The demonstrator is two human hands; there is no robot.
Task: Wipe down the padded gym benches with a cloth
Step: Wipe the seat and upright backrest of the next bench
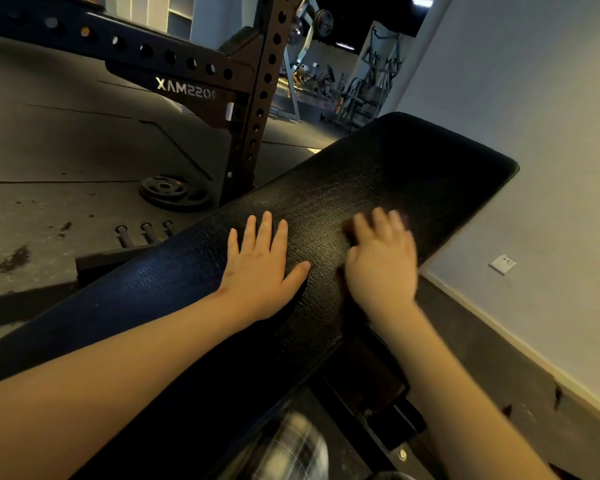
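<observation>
your left hand [262, 261] lies flat on the black textured padded gym bench [395, 168], fingers straight and spread, holding nothing. just beside it, near the pad's right edge, your right hand [383, 261] rests on the same pad, too blurred to tell whether it has hold of a cloth. the bench runs diagonally toward a pale wall [534, 98]. to its left, a black round weight plate [174, 192] lies on the grey floor [66, 143] by a dark perforated steel rack post [257, 109].
</observation>
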